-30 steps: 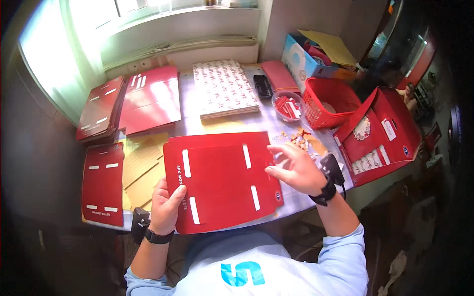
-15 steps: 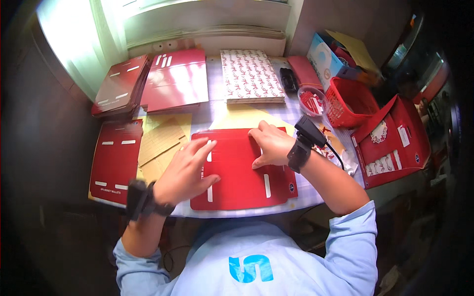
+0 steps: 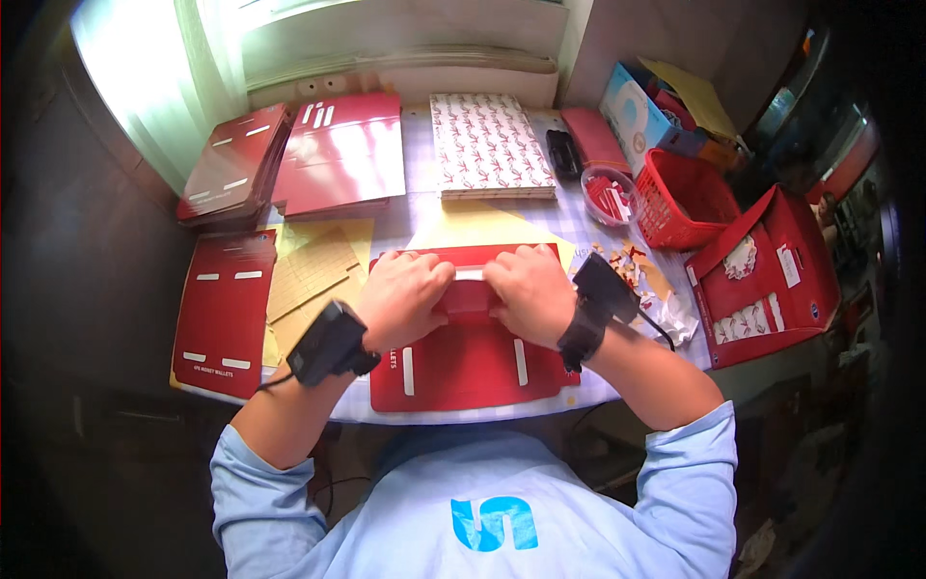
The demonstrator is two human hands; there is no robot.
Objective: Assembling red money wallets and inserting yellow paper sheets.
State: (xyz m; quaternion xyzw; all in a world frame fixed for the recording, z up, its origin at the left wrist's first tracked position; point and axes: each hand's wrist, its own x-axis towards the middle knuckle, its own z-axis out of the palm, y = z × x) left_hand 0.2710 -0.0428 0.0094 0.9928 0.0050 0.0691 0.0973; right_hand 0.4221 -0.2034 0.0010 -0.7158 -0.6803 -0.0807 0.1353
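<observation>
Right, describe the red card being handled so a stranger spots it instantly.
Start at the checked tablecloth and come to its near edge, just ahead of the pale blue shirt. There lies a red card with white bars. Unlike the similar red piece on its left, it has the left hand and right hand gripping its far part.

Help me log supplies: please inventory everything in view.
Handled cards: uncertain, red, centre
Near pile: 1, red, left
Card stacks: 2, red, rear left
Sheets: several, yellow, around centre
Patterned stack: 1, white, red, rear
Unclear object: 1, black, rear
Packet: 1, red, rear right
Tub: 1, clear, right
Basket: 1, red, right
Box: 1, blue, rear right
Open folder: 1, red, right
Scraps: many, mixed, right
Tablecloth: 1, pale checked, beneath
Curtain: 1, white, left
Left hand: 1, bare, gripping cards
Right hand: 1, bare, gripping cards
Wrist devices: 2, black, wrists
Shirt: 1, blue, bottom
</observation>
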